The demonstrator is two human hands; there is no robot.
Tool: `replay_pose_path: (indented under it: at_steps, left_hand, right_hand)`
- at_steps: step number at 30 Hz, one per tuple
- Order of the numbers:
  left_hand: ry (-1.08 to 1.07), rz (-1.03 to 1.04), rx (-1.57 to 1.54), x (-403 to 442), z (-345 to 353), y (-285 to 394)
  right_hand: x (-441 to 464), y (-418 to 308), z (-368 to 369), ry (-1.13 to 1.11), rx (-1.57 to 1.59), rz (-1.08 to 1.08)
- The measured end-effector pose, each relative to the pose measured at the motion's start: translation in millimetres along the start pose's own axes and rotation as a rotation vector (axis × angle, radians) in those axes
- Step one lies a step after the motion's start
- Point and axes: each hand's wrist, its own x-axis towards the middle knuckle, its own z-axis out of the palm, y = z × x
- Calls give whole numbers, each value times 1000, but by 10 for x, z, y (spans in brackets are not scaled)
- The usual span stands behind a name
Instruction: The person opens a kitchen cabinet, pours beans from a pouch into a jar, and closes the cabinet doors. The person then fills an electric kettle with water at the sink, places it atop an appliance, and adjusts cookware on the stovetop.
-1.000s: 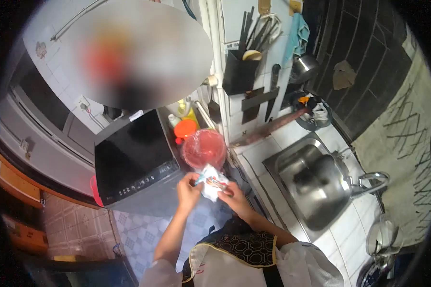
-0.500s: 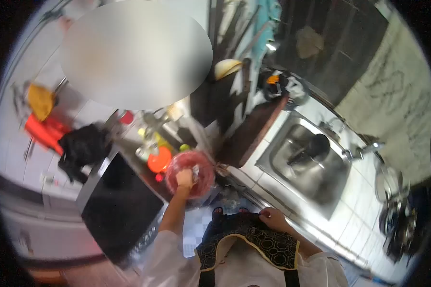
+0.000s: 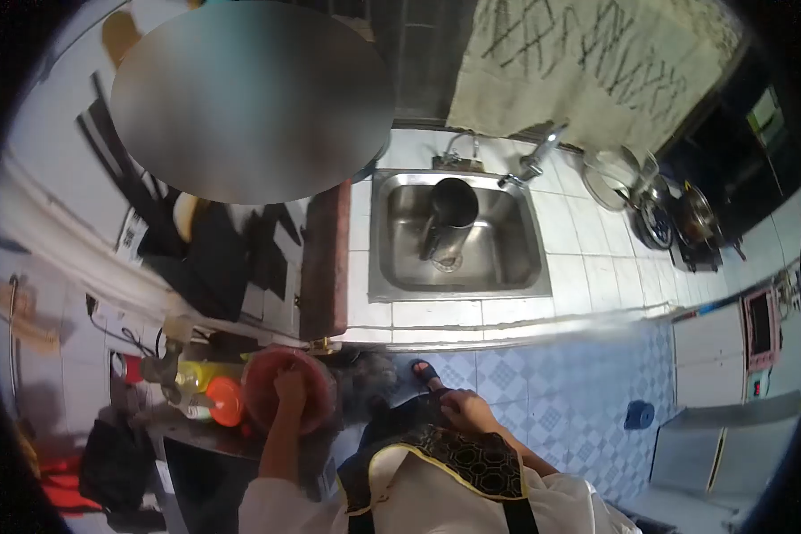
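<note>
One hand (image 3: 289, 386) inside bucket (image 3: 324, 408) rim, floor (image 3: 570, 383) stretching right

White-tiled counter (image 3: 578, 240), centre to right of the frame: steel sink (image 3: 461, 291) set in at centre; assorted cookware (image 3: 694, 218) at upper right. Patterned blue floor (image 3: 507, 378), lower right: dark-blue object (image 3: 639, 415), unidentified, and a sandalled foot (image 3: 425, 370) at lower centre. Support beneath the red bucket (image 3: 261, 384), lower left, hidden.
</note>
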Motion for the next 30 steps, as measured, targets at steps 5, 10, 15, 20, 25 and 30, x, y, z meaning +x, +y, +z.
replay_pose_path:
  at_steps: [5,10,15,20,25,30]
  left_hand:
    - [478,122,-62,-514,-1073,365]
    - [43,-20,-558,-1044,-1542,663]
    - [156,8,-800,-891,-1794,1392]
    - [246,-87,-843,-281,-1767,2186]
    - [113,64,-688,248,-2341,3007]
    - [-2,191,-615,612,-2392,3278]
  right_hand:
    - [255,152,-137,232,42,-25]
    - [868,328,-524,399,92,-17]
    - [1678,740,-1185,607,140,-8]
    - [2399,1306,-1912,660,303,52]
    - [3039,1792,-2364,696,309,63]
    - [3694,1964,-2479,828,157,-218]
